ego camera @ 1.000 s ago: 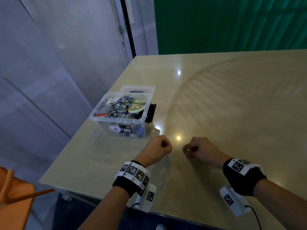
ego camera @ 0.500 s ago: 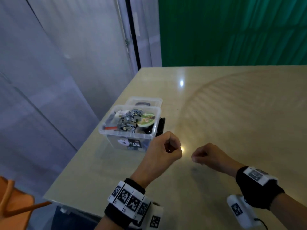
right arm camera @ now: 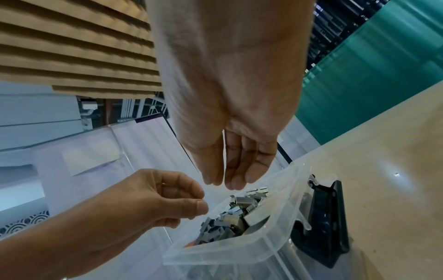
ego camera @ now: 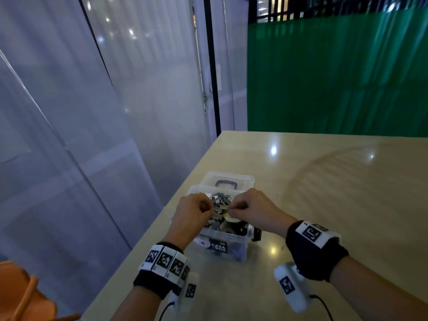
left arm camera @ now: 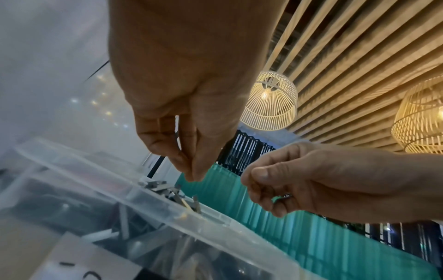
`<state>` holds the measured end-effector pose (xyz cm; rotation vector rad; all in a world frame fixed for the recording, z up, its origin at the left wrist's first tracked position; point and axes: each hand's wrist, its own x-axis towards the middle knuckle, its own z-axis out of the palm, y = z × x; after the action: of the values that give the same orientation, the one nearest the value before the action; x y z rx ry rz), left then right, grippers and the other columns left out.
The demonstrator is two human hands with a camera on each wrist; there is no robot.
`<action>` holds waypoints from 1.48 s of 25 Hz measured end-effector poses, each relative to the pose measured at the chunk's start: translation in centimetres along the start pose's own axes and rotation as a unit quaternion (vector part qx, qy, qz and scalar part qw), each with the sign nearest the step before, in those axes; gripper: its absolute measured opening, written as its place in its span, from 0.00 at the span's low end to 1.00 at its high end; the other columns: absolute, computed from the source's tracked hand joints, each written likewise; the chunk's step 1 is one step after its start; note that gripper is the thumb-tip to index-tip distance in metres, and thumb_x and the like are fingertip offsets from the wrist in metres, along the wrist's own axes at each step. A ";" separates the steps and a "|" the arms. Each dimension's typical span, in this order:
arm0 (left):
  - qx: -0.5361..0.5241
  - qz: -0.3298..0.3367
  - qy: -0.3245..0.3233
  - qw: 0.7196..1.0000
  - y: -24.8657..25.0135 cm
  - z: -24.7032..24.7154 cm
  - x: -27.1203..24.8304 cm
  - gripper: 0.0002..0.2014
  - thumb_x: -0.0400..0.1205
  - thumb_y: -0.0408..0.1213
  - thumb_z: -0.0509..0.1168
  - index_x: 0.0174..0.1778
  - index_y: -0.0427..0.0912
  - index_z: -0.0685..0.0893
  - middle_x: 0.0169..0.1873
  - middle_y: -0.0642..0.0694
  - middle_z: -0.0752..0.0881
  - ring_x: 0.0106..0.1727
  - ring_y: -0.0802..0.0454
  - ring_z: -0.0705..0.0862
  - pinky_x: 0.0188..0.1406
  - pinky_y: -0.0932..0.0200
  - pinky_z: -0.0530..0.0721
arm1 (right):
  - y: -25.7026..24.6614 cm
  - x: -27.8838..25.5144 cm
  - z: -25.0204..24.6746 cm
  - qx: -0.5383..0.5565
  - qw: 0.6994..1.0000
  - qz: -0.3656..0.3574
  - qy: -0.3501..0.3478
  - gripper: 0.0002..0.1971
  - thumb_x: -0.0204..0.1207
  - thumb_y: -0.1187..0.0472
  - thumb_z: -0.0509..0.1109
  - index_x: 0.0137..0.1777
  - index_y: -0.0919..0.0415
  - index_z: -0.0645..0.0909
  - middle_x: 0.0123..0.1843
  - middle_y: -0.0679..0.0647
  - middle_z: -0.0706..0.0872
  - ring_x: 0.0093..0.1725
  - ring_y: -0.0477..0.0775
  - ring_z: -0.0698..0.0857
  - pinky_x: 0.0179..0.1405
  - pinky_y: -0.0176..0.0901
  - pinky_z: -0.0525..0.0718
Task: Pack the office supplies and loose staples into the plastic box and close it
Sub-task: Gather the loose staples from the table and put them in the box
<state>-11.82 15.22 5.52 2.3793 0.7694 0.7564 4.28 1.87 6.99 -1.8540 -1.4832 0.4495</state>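
A clear plastic box [ego camera: 231,239] stands open near the table's left edge, heaped with grey loose staples [ego camera: 217,202] and other supplies. Its lid [ego camera: 228,179] lies behind it. Both hands hover just above the heap. My left hand [ego camera: 207,206] has thumb pressed to fingertips in a pinch [right arm camera: 199,206], and what it pinches is too small to see. My right hand [ego camera: 232,210] is curled, and a glint of metal shows inside its fingers [left arm camera: 285,196]. From the right wrist, staples [right arm camera: 239,212] lie directly below my fingertips [right arm camera: 230,181].
A black latch [right arm camera: 321,217] hangs on the box's right side. The beige table [ego camera: 324,205] stretches right and back. Its left edge runs close beside the box, with glass wall panels beyond. An orange chair [ego camera: 18,293] sits at the lower left.
Both hands rose from the table in front of the box and moved forward over its open top. The head view tilted upward.
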 end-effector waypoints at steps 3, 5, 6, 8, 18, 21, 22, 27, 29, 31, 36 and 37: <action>0.047 0.047 -0.056 0.996 -0.8 -0.4 1.6 0.08 0.73 0.27 0.73 0.41 0.44 0.93 0.37 0.50 0.92 0.38 0.59 0.88 0.42 0.72 0.83 | 0.7 1.8 0.0 0.000 1.000 0.025 0.013 0.08 0.75 0.64 0.78 0.35 0.60 0.91 0.33 0.54 0.91 0.30 0.44 0.82 0.33 0.36 0.78; 0.039 0.038 -0.071 0.996 -1.8 -1.2 3.4 0.11 0.73 0.25 0.70 0.46 0.42 0.93 0.40 0.50 0.92 0.41 0.59 0.89 0.44 0.80 0.78 | 1.4 2.9 -0.5 0.012 0.998 0.046 0.037 0.09 0.76 0.62 0.78 0.34 0.60 0.91 0.31 0.52 0.90 0.28 0.42 0.83 0.32 0.38 0.81; 0.032 0.029 -0.069 0.997 -2.5 -1.8 4.5 0.11 0.74 0.26 0.70 0.47 0.42 0.93 0.40 0.51 0.93 0.42 0.60 0.89 0.45 0.80 0.78 | 1.9 3.6 -0.9 0.019 0.997 0.055 0.055 0.09 0.77 0.62 0.78 0.34 0.60 0.91 0.29 0.49 0.89 0.27 0.40 0.83 0.31 0.37 0.82; 0.023 0.014 -0.052 0.998 -3.9 -3.0 6.6 0.09 0.76 0.28 0.70 0.46 0.43 0.93 0.40 0.52 0.92 0.42 0.61 0.89 0.47 0.76 0.80 | 3.0 4.7 -2.0 0.033 0.993 0.074 0.090 0.08 0.78 0.62 0.77 0.37 0.61 0.91 0.30 0.50 0.89 0.29 0.40 0.84 0.32 0.37 0.83; -0.018 -0.108 -0.153 0.982 -12.3 -2.7 15.6 0.08 0.83 0.37 0.70 0.53 0.37 0.90 0.41 0.45 0.90 0.41 0.54 0.87 0.38 0.61 0.85 | 9.6 11.0 -4.5 0.007 0.977 0.206 -0.052 0.07 0.81 0.57 0.74 0.49 0.61 0.90 0.47 0.61 0.92 0.41 0.50 0.87 0.39 0.41 0.87; -0.058 -0.170 -0.218 0.959 -13.6 -1.2 17.9 0.14 0.85 0.44 0.68 0.58 0.36 0.88 0.52 0.41 0.89 0.55 0.48 0.88 0.46 0.57 0.87 | 10.9 13.0 -4.6 -0.022 0.971 0.221 -0.087 0.07 0.83 0.59 0.72 0.52 0.60 0.89 0.47 0.61 0.90 0.41 0.49 0.86 0.38 0.40 0.86; -0.068 -0.190 -0.229 0.952 -14.1 -0.7 18.5 0.16 0.85 0.46 0.67 0.59 0.36 0.87 0.54 0.41 0.89 0.58 0.48 0.87 0.48 0.55 0.87 | 11.3 13.6 -4.5 -0.035 0.969 0.225 -0.101 0.06 0.83 0.60 0.71 0.54 0.59 0.89 0.46 0.59 0.90 0.41 0.49 0.86 0.38 0.39 0.86; -0.133 -0.265 -0.279 0.913 -16.4 0.3 19.9 0.26 0.86 0.56 0.61 0.68 0.37 0.81 0.63 0.39 0.84 0.63 0.45 0.84 0.60 0.48 0.84 | 14.2 15.2 -2.8 -0.072 0.953 0.220 -0.198 0.15 0.81 0.66 0.72 0.64 0.49 0.87 0.52 0.57 0.92 0.48 0.53 0.90 0.47 0.44 0.91; -0.154 -0.287 -0.306 0.895 -17.2 0.4 20.0 0.28 0.84 0.61 0.60 0.67 0.39 0.82 0.63 0.39 0.85 0.64 0.44 0.84 0.63 0.45 0.84 | 15.5 15.7 -1.6 -0.096 0.946 0.202 -0.235 0.20 0.79 0.65 0.72 0.67 0.45 0.85 0.53 0.55 0.92 0.50 0.57 0.90 0.51 0.45 0.89; -0.155 -0.270 -0.316 0.896 -17.0 0.1 20.1 0.29 0.83 0.63 0.60 0.66 0.41 0.83 0.63 0.42 0.86 0.63 0.45 0.85 0.64 0.45 0.84 | 16.5 15.7 -0.5 -0.134 0.941 0.181 -0.251 0.19 0.80 0.61 0.73 0.68 0.44 0.84 0.51 0.51 0.90 0.49 0.52 0.88 0.46 0.36 0.84; -0.014 -0.065 -0.282 0.957 -12.8 -1.2 19.0 0.21 0.86 0.51 0.64 0.70 0.43 0.84 0.65 0.47 0.86 0.63 0.54 0.84 0.63 0.57 0.81 | 18.6 13.3 0.7 -0.188 0.956 0.166 -0.152 0.11 0.81 0.60 0.70 0.61 0.48 0.87 0.51 0.49 0.89 0.49 0.51 0.87 0.47 0.41 0.84; 0.018 -0.023 -0.277 0.960 -11.7 -1.3 18.4 0.20 0.86 0.52 0.64 0.69 0.45 0.85 0.65 0.48 0.87 0.63 0.56 0.84 0.65 0.57 0.80 | 18.9 12.3 0.6 -0.202 0.956 0.163 -0.133 0.11 0.81 0.61 0.71 0.60 0.49 0.88 0.50 0.50 0.89 0.48 0.51 0.86 0.48 0.43 0.83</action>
<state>-4.26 35.73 5.50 2.4167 0.5923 0.0364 20.56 12.05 -4.86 -2.4640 -1.5293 0.6070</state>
